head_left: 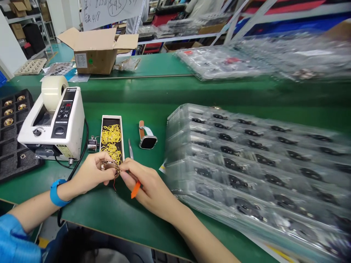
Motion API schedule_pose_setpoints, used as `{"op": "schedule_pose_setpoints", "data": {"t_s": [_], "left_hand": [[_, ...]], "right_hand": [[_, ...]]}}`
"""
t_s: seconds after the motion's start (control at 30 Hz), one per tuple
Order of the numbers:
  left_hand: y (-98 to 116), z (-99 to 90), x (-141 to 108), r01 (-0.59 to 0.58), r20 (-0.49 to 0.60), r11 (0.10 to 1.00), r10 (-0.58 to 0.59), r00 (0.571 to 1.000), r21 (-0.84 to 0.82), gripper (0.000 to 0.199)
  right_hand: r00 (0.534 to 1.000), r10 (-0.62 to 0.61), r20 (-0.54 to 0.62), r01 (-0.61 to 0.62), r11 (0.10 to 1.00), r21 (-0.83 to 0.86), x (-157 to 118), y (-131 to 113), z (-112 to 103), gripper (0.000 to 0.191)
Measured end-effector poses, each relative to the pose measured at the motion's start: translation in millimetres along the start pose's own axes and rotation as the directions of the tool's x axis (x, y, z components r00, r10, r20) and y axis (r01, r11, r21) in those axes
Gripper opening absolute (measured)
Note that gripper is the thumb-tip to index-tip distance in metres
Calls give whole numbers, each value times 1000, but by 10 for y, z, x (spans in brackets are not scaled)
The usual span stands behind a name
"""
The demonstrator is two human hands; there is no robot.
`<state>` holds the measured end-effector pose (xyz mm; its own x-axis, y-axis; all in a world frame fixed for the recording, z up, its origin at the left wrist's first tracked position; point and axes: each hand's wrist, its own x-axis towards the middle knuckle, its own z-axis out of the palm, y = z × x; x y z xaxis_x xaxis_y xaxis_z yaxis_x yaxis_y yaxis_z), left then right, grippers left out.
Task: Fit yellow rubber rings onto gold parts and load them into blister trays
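My left hand point(91, 171), with a blue band on its wrist, is closed around a small round gold-coloured metal part point(117, 171). A thin red wire point(114, 185) hangs below this part. My right hand point(146, 180) is closed, its fingertips meeting the part's right edge. An orange pointed piece point(135, 189), like the end of a tool, sticks out of my right hand; the rest of it is hidden. Just beyond both hands stands a white-rimmed box point(122, 140) of yellow rings point(111, 134). Metal tweezers point(130, 149) lie beside that box.
A white tape dispenser point(74, 120) stands left, its black cable trailing to the table edge. Near it are a tally counter point(92, 144) and a black foam tray point(12, 149) with gold parts. A smartwatch point(148, 141) lies ahead. Stacked clear plastic trays point(246, 164) fill the right side.
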<state>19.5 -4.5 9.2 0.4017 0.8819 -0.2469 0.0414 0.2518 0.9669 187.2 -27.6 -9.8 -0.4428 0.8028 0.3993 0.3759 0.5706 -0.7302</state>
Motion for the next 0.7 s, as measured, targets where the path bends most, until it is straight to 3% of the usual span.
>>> {"op": "schedule_pose_setpoints", "data": {"t_s": [0.17,0.33,0.53,0.7], "left_hand": [[5,8,10,40,5,999,-40,999,15,12],[25,-9,22,25,6,998,-25,1000,-52,18],[-11,-18,17,-6,-4,1000,6,1000,1,29],[-30,-2,9,-59,1,998,59,998,37,32]], "right_hand": [[993,103,57,-110,986,126,1,1,21,29],[978,179,108,-195,965,174,10,-14,-38,24],[942,323,94,-336,884,324,36,-12,-7,44],[896,445,9,-414,825,385,65,-23,6,46]]}}
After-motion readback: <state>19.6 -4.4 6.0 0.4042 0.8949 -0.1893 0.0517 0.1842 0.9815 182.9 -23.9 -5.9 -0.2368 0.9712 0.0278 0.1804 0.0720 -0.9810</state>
